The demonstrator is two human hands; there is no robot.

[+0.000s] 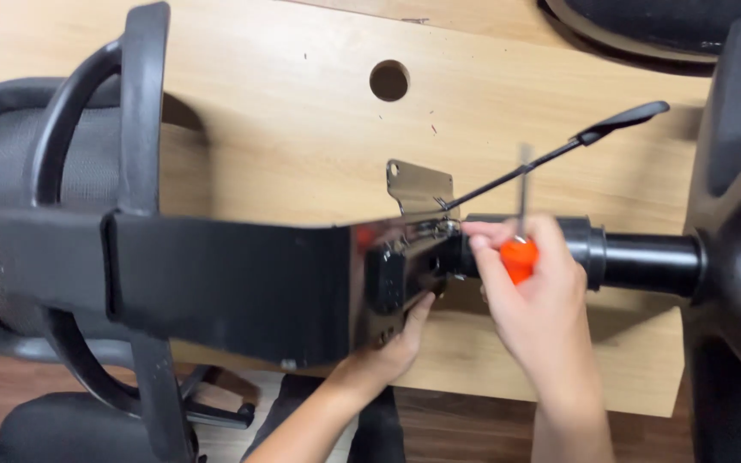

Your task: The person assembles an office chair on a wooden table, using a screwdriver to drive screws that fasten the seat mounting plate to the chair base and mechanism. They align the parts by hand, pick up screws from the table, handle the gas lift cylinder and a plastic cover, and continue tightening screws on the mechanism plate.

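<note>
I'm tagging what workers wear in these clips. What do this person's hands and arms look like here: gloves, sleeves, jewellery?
Both hands are bare, no gloves. The left hand and right hand show no rings, and no watch or band shows at either wrist. Both forearms are uncovered to the bottom edge of the picture, with no sleeve in view. The right hand is slightly motion-blurred, so fine detail there is hard to tell.

One head-worn camera looks steeply down, from close above, onto a wooden worktop (259,129) with a chair (216,283) lying across it. Both hands enter from the bottom edge near the middle of the view. Floor (473,433) shows along the lower edge.
</note>
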